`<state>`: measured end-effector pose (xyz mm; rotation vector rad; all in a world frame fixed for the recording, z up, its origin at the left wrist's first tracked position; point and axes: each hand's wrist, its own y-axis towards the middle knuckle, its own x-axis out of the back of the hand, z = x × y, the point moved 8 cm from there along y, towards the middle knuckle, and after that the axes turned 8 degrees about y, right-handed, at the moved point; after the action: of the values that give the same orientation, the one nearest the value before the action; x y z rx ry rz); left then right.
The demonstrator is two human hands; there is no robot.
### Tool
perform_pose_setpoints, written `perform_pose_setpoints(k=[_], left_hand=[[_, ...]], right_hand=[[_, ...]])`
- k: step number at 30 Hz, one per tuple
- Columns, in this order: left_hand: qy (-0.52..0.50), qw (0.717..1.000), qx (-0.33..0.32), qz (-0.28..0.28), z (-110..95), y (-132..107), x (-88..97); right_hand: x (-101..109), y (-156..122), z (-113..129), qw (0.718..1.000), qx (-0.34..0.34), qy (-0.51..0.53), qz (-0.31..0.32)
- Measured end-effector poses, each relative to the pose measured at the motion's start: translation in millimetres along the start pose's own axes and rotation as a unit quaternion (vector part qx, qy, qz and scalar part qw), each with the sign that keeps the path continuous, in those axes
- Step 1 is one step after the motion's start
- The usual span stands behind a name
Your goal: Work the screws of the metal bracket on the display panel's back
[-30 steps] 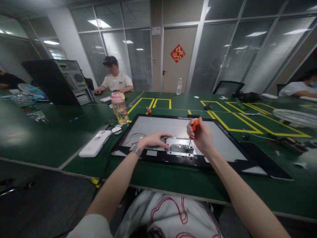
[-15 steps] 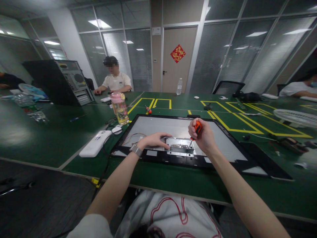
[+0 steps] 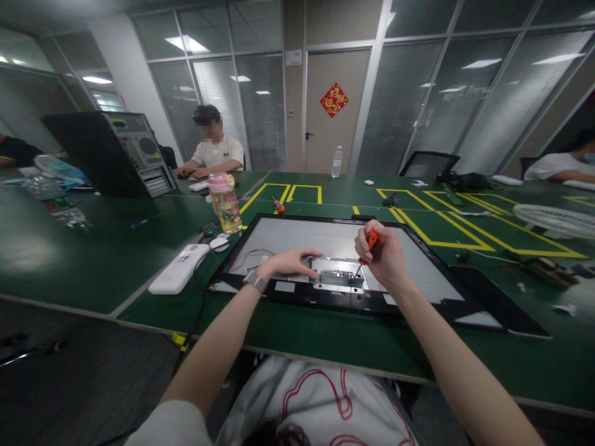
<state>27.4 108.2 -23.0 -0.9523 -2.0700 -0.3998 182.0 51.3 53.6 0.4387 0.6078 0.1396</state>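
Screwdriver [image 3: 372, 240] and right hand [image 3: 385, 255] make one unit: my fingers are curled round the orange and black handle, and the thin shaft slants down to the right end of the metal bracket [image 3: 338, 281]. I can't make out whether the tip sits in a screw. The handle looks light and easy to grip, so I'd hold it just there and push straight down the shaft, since steel on steel could slip.

My left hand [image 3: 290, 264] is spread, thumb and forefinger apart at the bracket's left end; the thumb looks to touch the metal, though I can't tell how firmly. The bracket lies on the near part of the grey panel [image 3: 304, 232], by the near strip of its black frame [image 3: 331, 301]. I judge it stiff, smooth and perhaps sharp at the rims, best steadied by its flat plate.

The panel, flat on the green table [image 3: 288, 331], is another matter: broad, thin, likely fragile in the middle. I'd take it by the frame on two opposite sides, and mind the thin wires [image 3: 252, 251] near my left wrist, which look easy to snag.
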Motion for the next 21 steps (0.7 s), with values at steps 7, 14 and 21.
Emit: perform_pose_setpoints(k=[7,14,21], left_hand=[[0.008,1.000,-0.003,0.000,0.8,0.9,-0.1],[0.008,1.000,-0.003,0.003,0.9,0.5,0.0],[0.008,1.000,0.003,-0.001,1.9,0.9,0.4]], right_hand=[[0.7,1.2,5.8,1.000,0.011,-0.019,0.001],[-2.3,-1.2,5.1,0.999,0.029,-0.024,-0.011],[8.9,1.6,2.6,0.998,0.025,-0.041,-0.050]])
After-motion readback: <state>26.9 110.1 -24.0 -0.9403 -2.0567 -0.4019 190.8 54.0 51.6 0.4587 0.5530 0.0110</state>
